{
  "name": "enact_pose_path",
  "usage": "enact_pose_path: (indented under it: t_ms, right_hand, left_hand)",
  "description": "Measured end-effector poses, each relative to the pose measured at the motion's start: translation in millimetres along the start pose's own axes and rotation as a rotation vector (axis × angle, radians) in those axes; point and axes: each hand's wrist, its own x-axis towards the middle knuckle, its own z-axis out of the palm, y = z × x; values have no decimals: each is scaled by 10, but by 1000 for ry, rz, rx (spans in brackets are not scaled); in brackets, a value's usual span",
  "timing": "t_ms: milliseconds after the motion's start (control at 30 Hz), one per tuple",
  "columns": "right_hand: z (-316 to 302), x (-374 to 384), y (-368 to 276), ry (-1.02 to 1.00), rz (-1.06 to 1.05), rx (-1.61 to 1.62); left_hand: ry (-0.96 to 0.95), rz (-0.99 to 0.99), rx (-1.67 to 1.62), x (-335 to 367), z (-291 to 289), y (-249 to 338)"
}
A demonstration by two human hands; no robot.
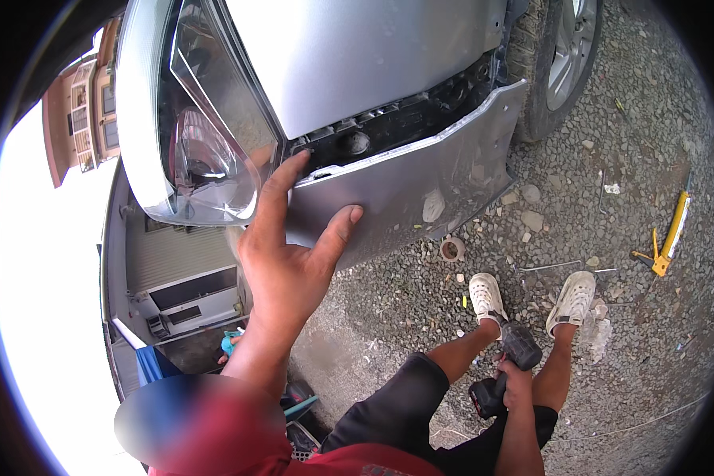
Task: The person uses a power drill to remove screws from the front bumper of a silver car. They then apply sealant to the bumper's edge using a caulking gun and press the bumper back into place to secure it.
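A silver-grey car bumper (420, 174) stands partly away from the fender (357, 63), with a dark gap (420, 123) of black brackets between them. Against the bumper's corner, beside the clear headlight (214, 135), rests my left hand (289, 238). Its index finger reaches the bumper's upper edge and the thumb lies spread on the painted face; the other fingers are mostly hidden. Lower down, in front of my legs, my right hand (516, 385) is wrapped round the grip of a black cordless drill (522, 347), whose head tilts up.
A front wheel (567, 63) is at the upper right. On the gravel (635, 135) lie a yellow caulking gun (674, 234), a roll of tape (452, 249) and thin metal rods (549, 266). My white shoes (573, 300) stand near the rods. Buildings (178, 254) are at the left.
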Motion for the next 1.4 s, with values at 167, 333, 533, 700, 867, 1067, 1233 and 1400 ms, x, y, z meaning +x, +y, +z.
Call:
enact_pose_path:
  t_ms: [167, 333, 533, 700, 867, 1067, 1233, 1400]
  right_hand:
    - [71, -1, -115, 27, 30, -46]
    - [84, 26, -178, 8, 3, -84]
    - [44, 75, -173, 21, 33, -101]
    - [66, 68, -143, 20, -4, -68]
    - [114, 51, -214, 60, 22, -97]
    - [-1, 206, -100, 159, 32, -207]
    - [-182, 404, -603, 495, -165, -668]
    - [-669, 1135, -1717, 643, -152, -1017]
  left_hand:
    - [-25, 12, -76, 31, -30, -46]
    - [-89, 76, -63, 75, -82, -38]
    - [-58, -9, -131, 105, -54, 23]
    - [-33, -32, -167, 72, -32, -15]
    - [-88, -59, -154, 147, -35, 62]
    - [30, -62, -216, -46, 32, -22]
    - [19, 39, -156, -112, 83, -97]
    - [-17, 145, 89, -67, 82, 25]
